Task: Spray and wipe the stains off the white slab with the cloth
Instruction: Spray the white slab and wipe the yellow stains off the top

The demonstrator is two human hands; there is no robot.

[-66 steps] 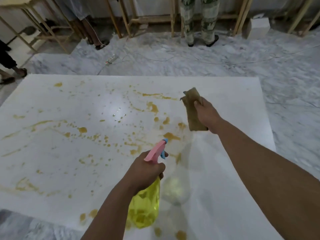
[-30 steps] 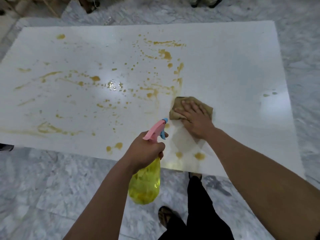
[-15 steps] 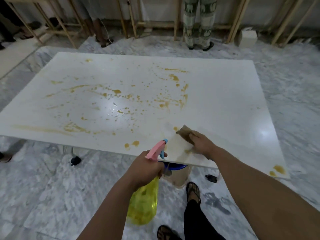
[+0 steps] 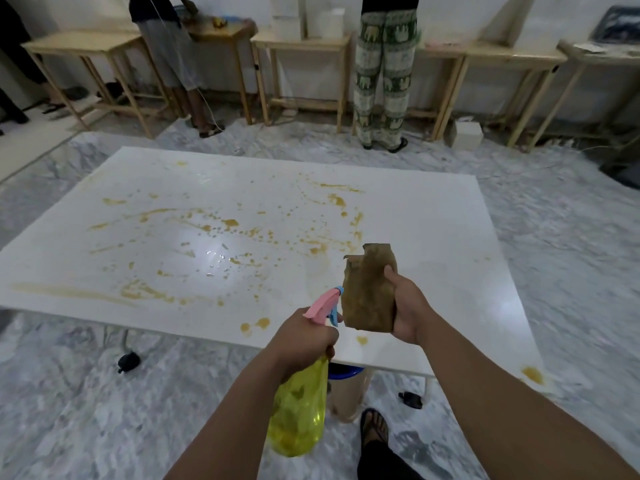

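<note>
The head view showed no readable writing or brand on anything. Nearest, one sandalled foot [image 4: 373,427] stood on the marble floor [image 4: 86,410]. Just above it, the left hand [image 4: 304,337] was wrapped tight around the neck of one spray bottle [image 4: 299,410], yellow-bodied with a pink head and a blue nozzle, hanging off the near edge of the white slab [image 4: 433,237]. To its right, the right hand [image 4: 408,306] pinched one brown cloth [image 4: 369,289], thumb on one side and fingers behind, held up off the slab and just beside the nozzle. Under the slab's near edge sat one pale bucket [image 4: 349,389] with a blue rim. The slab carried too many yellow-brown stains [image 4: 145,292] to count, thickest on the left and middle, with one at the near right corner. Far behind, two people [image 4: 382,74] stood at a row of wooden tables [image 4: 301,46].
</note>
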